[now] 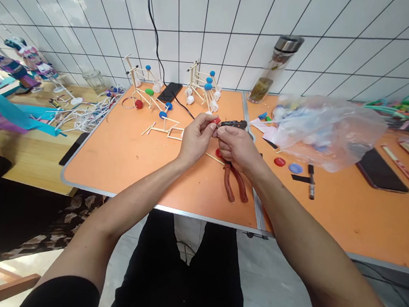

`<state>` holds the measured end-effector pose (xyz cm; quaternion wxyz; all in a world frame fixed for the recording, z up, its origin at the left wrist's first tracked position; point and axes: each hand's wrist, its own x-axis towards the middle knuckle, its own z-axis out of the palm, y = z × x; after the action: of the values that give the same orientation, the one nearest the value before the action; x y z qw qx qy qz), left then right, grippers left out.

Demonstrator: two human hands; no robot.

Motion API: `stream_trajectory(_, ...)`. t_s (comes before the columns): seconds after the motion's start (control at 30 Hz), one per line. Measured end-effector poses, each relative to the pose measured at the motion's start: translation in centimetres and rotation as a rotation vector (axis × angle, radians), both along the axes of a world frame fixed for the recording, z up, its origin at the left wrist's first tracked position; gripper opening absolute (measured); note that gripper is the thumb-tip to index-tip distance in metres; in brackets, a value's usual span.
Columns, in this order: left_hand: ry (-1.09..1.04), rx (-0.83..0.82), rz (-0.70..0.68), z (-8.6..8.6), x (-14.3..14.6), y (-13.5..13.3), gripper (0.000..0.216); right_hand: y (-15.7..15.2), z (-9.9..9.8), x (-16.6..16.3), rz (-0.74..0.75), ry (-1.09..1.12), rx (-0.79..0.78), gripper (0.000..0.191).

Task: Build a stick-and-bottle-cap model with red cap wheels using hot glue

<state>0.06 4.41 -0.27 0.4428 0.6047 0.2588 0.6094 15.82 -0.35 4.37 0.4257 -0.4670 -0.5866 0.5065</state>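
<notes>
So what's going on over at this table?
Someone is doing handiwork: the left hand pinches a small red cap, and the right hand meets it; what the right fingers grip is hidden. Red-handled pliers lie just below. Two stick-and-cap models stand near the tiled wall.

Left grip [197, 137] pinches red cap [216, 121] beside right grip [240, 148]
</notes>
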Motion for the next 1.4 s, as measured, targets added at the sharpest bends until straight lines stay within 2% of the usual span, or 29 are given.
stream_trajectory(0.07, 0.067, -0.010, 0.069, -0.3, 0.0, 0.0, 0.032, -0.2, -0.7, -0.7, -0.184, -0.325, 0.237, 0.031)
stream_trajectory(0.13, 0.119, -0.009, 0.121, -0.5, 0.0, 0.0, 0.027, -0.5, -1.2, -1.3, -0.304, -0.717, 0.373, 0.030)
stream_trajectory(0.2, 0.130, -0.025, 0.142, -0.7, 0.0, 0.0, 0.024, -0.9, -1.4, -1.8, -0.339, -1.011, 0.375, 0.037)
stream_trajectory(0.27, 0.105, -0.061, 0.123, -0.8, 0.0, 0.1, 0.025, -1.2, -1.4, -2.0, -0.343, -1.120, 0.355, 0.041)
stream_trajectory(0.33, 0.062, -0.076, 0.080, -0.8, 0.0, 0.2, 0.029, -1.3, -1.1, -2.0, -0.334, -0.998, 0.369, 0.037)
stream_trajectory(0.4, 0.007, -0.061, 0.025, -0.6, 0.0, 0.1, 0.036, -1.2, -0.6, -1.6, -0.273, -0.661, 0.327, 0.030)
stream_trajectory(0.47, -0.051, -0.038, -0.032, -0.2, -0.1, -0.1, 0.043, -1.0, 0.1, -0.8, -0.103, -0.229, 0.148, 0.028)
stream_trajectory(0.53, -0.097, -0.022, -0.078, 0.4, -0.1, -0.4, 0.045, -0.8, 0.9, 0.0, 0.115, 0.107, -0.094, 0.027)
stream_trajectory(0.6, -0.124, -0.016, -0.102, 0.9, -0.2, -0.7, 0.044, -0.6, 1.5, 0.4, 0.260, 0.253, -0.235, 0.026)
stream_trajectory(0.63, -0.132, -0.019, -0.104, 1.0, -0.2, -0.7, 0.043, -0.5, 1.6, 0.5, 0.274, 0.250, -0.245, 0.026)
stream_trajectory(0.67, -0.135, -0.027, -0.101, 1.0, -0.2, -0.7, 0.043, -0.5, 1.5, 0.3, 0.232, 0.183, -0.208, 0.027)
stream_trajectory(0.73, -0.120, -0.064, -0.080, 0.7, -0.2, -0.5, 0.040, -0.6, 1.1, -0.3, 0.059, -0.041, -0.068, 0.029)
stream_trajectory(0.83, -0.043, -0.162, -0.020, -0.1, -0.2, 0.1, 0.030, -1.1, -0.3, -1.6, -0.230, -0.482, 0.178, 0.028)
stream_trajectory(0.93, 0.051, -0.251, 0.037, -0.9, -0.1, 0.7, 0.020, -1.6, -1.3, -2.5, -0.345, -0.957, 0.308, 0.035)
stream_trajectory(0.97, 0.066, -0.257, 0.042, -1.0, -0.1, 0.7, 0.019, -1.7, -1.4, -2.5, -0.357, -1.042, 0.327, 0.037)
stream_trajectory(1.0, 0.069, -0.245, 0.039, -1.0, -0.1, 0.7, 0.019, -1.6, -1.3, -2.4, -0.350, -1.026, 0.328, 0.035)
stream_trajectory(1.03, 0.060, -0.219, 0.029, -0.9, -0.2, 0.7, 0.021, -1.5, -1.1, -2.2, -0.329, -0.913, 0.307, 0.032)
stream_trajectory(1.1, 0.022, -0.145, 0.003, -0.6, -0.2, 0.4, 0.028, -1.1, -0.2, -1.4, -0.237, -0.572, 0.214, 0.026)
stream_trajectory(1.13, 0.003, -0.110, -0.011, -0.3, -0.2, 0.2, 0.033, -0.8, 0.3, -0.9, -0.153, -0.366, 0.129, 0.026)
stream_trajectory(1.27, -0.031, -0.025, -0.039, 0.4, -0.1, -0.3, 0.047, -0.3, 1.5, 0.2, 0.191, 0.130, -0.195, 0.029)
stream_trajectory(1.33, -0.017, -0.017, -0.025, 0.5, -0.1, -0.3, 0.047, -0.3, 1.1, 0.0, 0.197, 0.301, -0.253, 0.029)
stream_trajectory(1.4, 0.005, -0.022, -0.001, 0.4, -0.1, -0.2, 0.046, -0.4, 0.3, -0.6, 0.052, 0.223, -0.152, 0.029)
